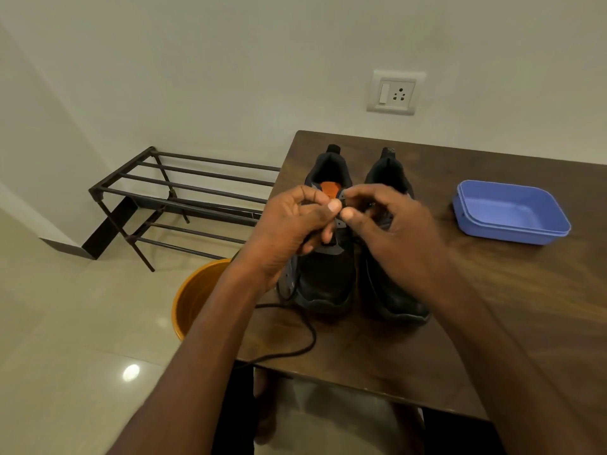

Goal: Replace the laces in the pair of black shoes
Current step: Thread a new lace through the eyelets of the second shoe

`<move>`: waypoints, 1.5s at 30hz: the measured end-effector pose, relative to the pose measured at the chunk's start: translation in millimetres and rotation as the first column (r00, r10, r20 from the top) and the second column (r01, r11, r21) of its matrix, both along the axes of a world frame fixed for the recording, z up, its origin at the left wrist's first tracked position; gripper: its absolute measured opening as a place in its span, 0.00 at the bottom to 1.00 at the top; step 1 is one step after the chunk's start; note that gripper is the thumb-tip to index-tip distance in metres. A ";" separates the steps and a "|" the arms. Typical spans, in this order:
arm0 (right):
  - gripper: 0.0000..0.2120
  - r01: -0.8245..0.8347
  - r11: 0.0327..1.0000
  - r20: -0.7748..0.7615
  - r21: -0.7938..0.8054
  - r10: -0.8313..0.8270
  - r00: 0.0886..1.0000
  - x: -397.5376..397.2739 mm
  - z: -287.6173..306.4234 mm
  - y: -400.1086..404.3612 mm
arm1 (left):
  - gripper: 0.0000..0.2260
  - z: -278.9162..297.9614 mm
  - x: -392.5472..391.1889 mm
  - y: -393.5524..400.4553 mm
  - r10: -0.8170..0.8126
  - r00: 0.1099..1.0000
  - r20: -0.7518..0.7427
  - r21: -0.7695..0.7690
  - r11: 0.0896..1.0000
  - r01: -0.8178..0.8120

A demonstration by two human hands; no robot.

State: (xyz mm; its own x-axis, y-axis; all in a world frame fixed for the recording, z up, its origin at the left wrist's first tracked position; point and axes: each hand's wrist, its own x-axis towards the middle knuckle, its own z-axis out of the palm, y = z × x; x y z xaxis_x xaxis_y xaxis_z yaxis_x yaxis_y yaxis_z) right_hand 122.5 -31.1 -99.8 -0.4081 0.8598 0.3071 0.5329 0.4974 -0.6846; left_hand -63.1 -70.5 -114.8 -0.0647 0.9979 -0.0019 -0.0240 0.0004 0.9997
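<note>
Head view: both hands (341, 224) pinch matte black shoe's (325, 277) grey eyelet strip.

Dark wood-grain table (492, 307), slight sheen; matt black shoes (325, 284); smooth blue plastic tub (512, 224); dark metal rack (184, 195); glossy floor tiles (82, 356).

Lace (300, 343) ends and upper eyelets hidden behind both hands (341, 224).

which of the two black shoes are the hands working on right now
The left shoe, the one nearer the table's edge with the orange tongue patch. Both hands, left and right, pinch at its upper eyelets; the right shoe beside it goes untouched.
</note>
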 end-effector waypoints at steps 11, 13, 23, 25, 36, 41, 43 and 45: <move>0.20 -0.017 0.998 0.054 0.060 0.014 0.998 -12.9 -21.2 6.3 | 0.04 -17.0 -11.2 9.3 0.055 0.991 -0.123 0.036 0.998 -0.051; 0.13 -0.042 0.998 -0.039 0.039 0.044 0.998 -21.2 -24.3 6.7 | 0.04 -17.3 -10.9 10.5 0.054 0.984 -0.167 0.038 0.998 -0.049; 0.05 0.048 0.998 -0.230 -0.048 -0.058 0.971 -33.9 -32.5 14.5 | 0.12 -44.7 -8.6 18.3 0.246 0.767 -0.592 -0.001 0.952 -0.305; 0.07 0.068 0.998 -0.104 0.004 -0.067 0.992 -29.8 -30.4 17.8 | 0.13 -44.3 -6.3 18.4 0.228 0.742 -0.630 0.008 0.958 -0.287; 0.04 0.154 0.977 0.449 -0.146 -0.074 0.891 -16.8 -17.9 17.0 | 0.27 -44.0 0.9 15.6 0.217 0.566 -0.795 0.125 0.972 -0.198; 0.02 0.334 0.930 0.446 -0.151 -0.237 0.863 10.3 -2.1 23.5 | 0.26 -43.0 -0.5 16.4 0.176 0.616 -0.768 0.075 0.980 -0.187; 0.04 0.379 0.916 0.478 -0.131 -0.277 0.834 20.6 0.9 25.4 | 0.26 -44.4 0.8 16.1 0.184 0.647 -0.740 0.080 0.979 -0.187; 0.08 0.378 0.926 0.413 0.008 -0.347 0.842 22.5 -3.3 21.7 | 0.25 -45.7 -0.1 15.9 0.175 0.661 -0.729 0.062 0.980 -0.190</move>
State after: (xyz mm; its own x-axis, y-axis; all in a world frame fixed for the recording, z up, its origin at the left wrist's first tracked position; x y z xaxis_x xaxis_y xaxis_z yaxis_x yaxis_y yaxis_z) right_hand 145.0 -9.4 -103.1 -0.1369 0.9835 0.1180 0.9003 0.1732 -0.3994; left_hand -63.2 -54.6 -160.5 -0.2342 0.9662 0.1079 0.7093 0.0939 0.6987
